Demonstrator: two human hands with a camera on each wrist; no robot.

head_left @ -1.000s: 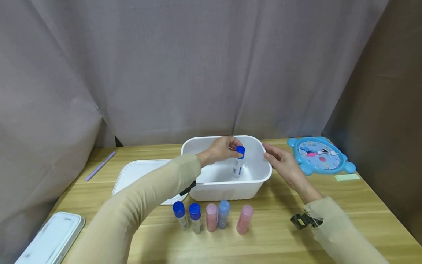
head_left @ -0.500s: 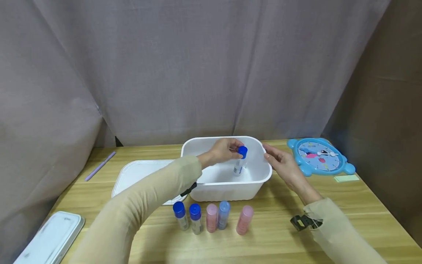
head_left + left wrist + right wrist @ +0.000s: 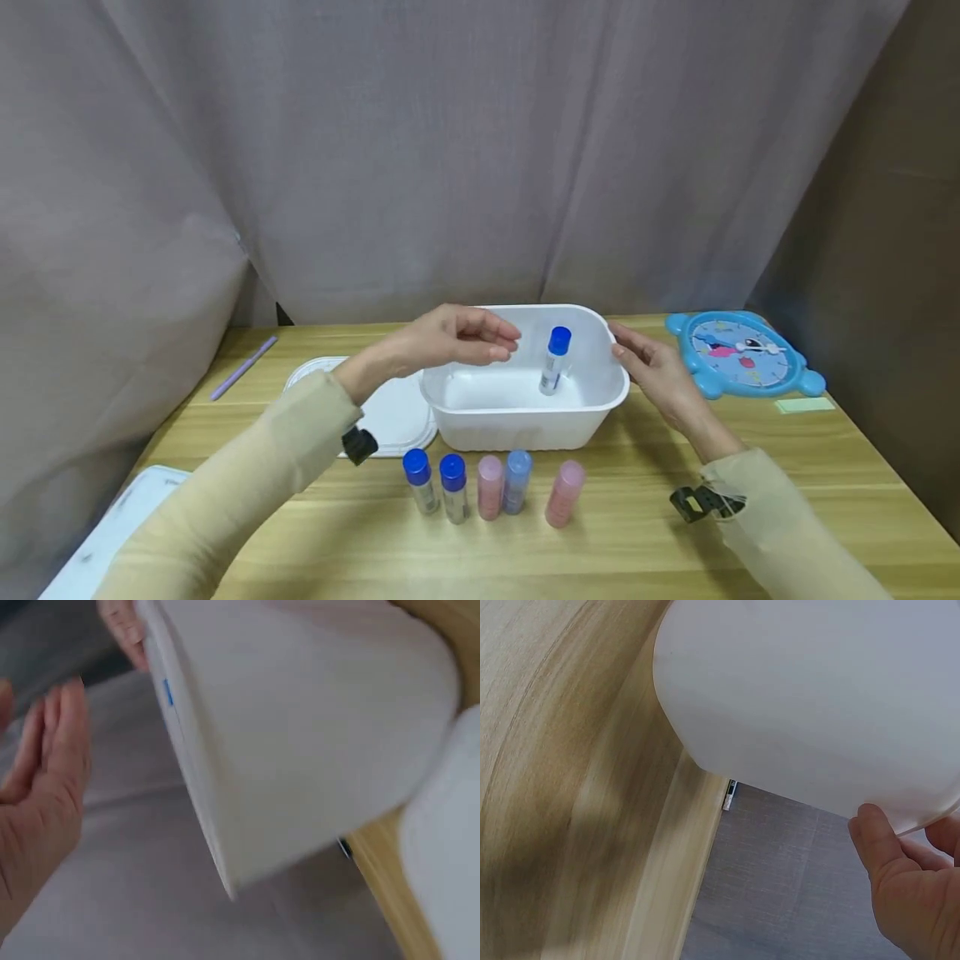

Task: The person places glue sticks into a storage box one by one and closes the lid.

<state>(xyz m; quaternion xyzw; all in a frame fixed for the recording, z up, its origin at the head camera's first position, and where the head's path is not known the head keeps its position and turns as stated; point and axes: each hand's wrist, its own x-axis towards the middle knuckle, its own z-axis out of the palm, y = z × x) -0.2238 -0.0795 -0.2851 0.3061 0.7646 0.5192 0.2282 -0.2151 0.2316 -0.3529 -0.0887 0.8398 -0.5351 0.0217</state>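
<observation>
A white plastic bin [image 3: 525,429] stands on the table. Inside it, toward the right, a blue-capped glue stick [image 3: 554,363] stands upright. My left hand [image 3: 442,342] is over the bin's left end, fingers extended and apart from the stick; the left wrist view has the same hand [image 3: 45,780] beside the bin's rim. At the right end, my right hand [image 3: 660,379] pinches the rim between thumb and fingers, as the right wrist view confirms with the hand [image 3: 915,885] at the bin's edge. In front of the bin stand two more blue-capped glue sticks [image 3: 453,490].
Beside those stand two pink tubes [image 3: 490,488] [image 3: 564,495] and a light blue tube [image 3: 517,483]. A white lid [image 3: 393,417] lies left of the bin. Farther out are a purple pen [image 3: 243,368], a white case [image 3: 112,533], a blue toy clock [image 3: 742,354] and a pale green strip [image 3: 804,405].
My left hand has let go of the blue-capped glue stick and moved left, leaving it upright in the bin. The right hand has stayed at the rim.
</observation>
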